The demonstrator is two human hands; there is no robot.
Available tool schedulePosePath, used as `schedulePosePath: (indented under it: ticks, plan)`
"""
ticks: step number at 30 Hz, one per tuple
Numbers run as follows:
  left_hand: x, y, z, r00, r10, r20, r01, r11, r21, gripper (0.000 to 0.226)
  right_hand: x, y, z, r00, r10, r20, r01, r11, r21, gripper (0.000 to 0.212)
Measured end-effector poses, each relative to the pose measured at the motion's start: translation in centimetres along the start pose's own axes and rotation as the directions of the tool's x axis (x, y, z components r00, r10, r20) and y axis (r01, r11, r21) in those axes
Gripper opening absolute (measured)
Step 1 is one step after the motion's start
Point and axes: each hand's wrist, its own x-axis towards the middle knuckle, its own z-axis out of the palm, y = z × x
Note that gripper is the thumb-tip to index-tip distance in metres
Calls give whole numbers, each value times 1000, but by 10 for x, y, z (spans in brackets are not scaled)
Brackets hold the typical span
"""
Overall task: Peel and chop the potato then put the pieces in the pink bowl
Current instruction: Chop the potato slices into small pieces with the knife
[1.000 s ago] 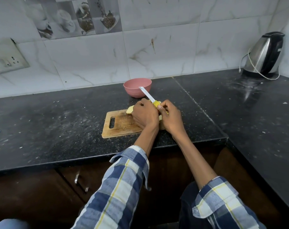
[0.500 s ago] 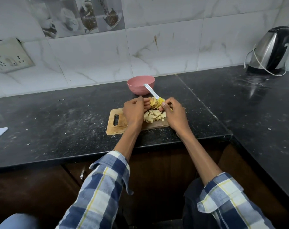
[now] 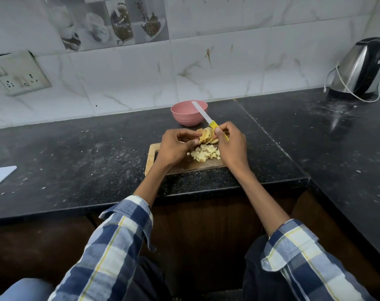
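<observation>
A wooden cutting board (image 3: 152,158) lies on the black counter. On it sits a heap of small potato cubes (image 3: 205,153). My left hand (image 3: 173,146) pinches a stack of potato slices (image 3: 206,135) above the board's far edge. My right hand (image 3: 231,144) grips a knife (image 3: 203,115) by its yellow handle, the white blade pointing up and away over the pink bowl (image 3: 185,115). The bowl stands just behind the board; its inside is not visible.
A steel electric kettle (image 3: 358,68) with a white cord stands at the back right. A white flat object (image 3: 0,175) lies at the counter's left edge. A wall socket plate (image 3: 19,73) sits on the tiled wall. The counter's front edge runs just below the board.
My left hand has lifted off the board and uncovered the heap of cubes; it now holds the slices up. The camera has come closer and tilted down.
</observation>
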Motion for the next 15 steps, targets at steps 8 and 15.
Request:
schedulePosePath:
  ticks: [8,15]
  plan:
    - [3,-6,-1,995,16,-100,-11,999,43,25,9,-8,15,995,-68,-66,69,998,7,18]
    - [3,-20,-20,957,-44,-287,132,947,292,25,12,-9,31,992,-128,-23,124,985,-120,12]
